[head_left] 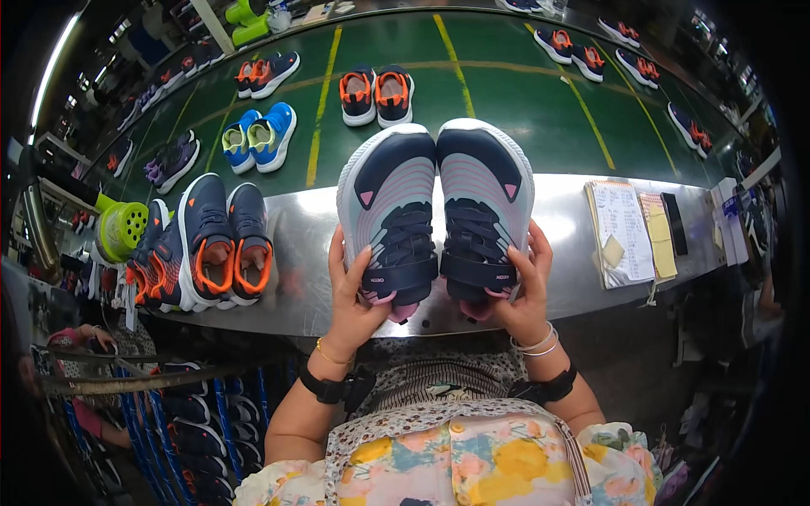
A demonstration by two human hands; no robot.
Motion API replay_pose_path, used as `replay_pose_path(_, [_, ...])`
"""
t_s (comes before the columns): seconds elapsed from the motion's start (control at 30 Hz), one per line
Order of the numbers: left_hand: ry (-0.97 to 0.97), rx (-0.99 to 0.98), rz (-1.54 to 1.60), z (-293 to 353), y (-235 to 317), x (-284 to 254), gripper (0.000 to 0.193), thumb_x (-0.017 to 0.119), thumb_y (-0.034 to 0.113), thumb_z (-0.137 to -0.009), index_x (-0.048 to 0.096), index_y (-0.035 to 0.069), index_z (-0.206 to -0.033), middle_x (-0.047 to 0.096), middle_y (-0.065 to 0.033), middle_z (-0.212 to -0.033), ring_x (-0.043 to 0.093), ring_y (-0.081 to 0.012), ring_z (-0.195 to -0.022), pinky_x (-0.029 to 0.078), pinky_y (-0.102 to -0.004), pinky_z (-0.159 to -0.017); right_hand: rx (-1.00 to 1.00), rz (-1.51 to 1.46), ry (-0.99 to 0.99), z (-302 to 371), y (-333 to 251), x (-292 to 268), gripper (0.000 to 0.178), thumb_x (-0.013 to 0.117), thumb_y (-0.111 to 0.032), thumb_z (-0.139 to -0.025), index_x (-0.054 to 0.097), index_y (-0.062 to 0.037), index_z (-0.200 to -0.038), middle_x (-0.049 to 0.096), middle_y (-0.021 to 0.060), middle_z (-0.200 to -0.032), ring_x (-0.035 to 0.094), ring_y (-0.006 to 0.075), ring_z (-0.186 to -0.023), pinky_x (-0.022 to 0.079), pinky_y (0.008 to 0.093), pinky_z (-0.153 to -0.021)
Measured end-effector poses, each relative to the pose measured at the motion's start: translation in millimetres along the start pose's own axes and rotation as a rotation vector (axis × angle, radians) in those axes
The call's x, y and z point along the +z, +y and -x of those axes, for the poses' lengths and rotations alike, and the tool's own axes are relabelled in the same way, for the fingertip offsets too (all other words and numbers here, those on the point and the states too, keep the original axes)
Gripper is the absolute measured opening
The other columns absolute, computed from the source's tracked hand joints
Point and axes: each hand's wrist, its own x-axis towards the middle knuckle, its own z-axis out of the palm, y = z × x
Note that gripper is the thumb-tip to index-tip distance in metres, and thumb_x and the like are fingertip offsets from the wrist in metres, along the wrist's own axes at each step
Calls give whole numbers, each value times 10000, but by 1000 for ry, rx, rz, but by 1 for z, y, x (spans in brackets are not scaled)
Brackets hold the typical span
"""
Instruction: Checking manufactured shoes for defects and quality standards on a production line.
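A pair of navy and grey sneakers with pink lines and white soles is held up side by side before me, toes pointing away. My left hand (354, 291) grips the left sneaker (392, 198) by its heel end, thumb near the strap. Round the heel of the right sneaker (485, 194) my right hand (527, 287) is closed the same way. Dark laces and a strap cross each shoe, and pink lining shows at the heels. Both shoes are above the metal table edge (295, 291); their soles are mostly hidden.
To the left stand several navy and orange sneakers (207, 244) beside a lime-green perforated holder (125, 226). Notebooks with written sheets (623, 232) lie at the right. Beyond, a green conveyor belt (380, 46) carries shoe pairs, among them blue sneakers (272, 139). A shoe rack (198, 430) is lower left.
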Motion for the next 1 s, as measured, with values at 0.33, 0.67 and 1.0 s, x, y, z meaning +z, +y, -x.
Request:
replay_pose_path(0.33, [59,7,-282,-7,17,2,778,701,7,-558,445,125,-1283,237,-213,-1442,283,-358,-1313,301,-405,-1036,2,209,13,-4,-14,-8,624,669,-5,-546,581,-139,-1150,279,220,-1374,301,382,-1274,273,425,-1036])
replay_pose_path(0.67, [76,-39,-441,-9,29,-1,620,686,14,-600,426,85,-1159,288,-200,-1414,314,-317,-1301,262,-393,-1057,60,232,41,-6,-12,-1,647,719,-21,-587,494,-102,-1189,337,220,-1346,358,352,-1245,302,406,-1018])
replay_pose_path(1.0, [-116,-659,108,-21,-16,-1,491,578,292,-887,447,8,-1265,617,-174,-1079,599,-203,-972,450,-292,-840,666,-88,-287,-40,11,-9,465,553,-319,-897,489,20,-1210,562,156,-1126,558,204,-1005,457,303,-813])
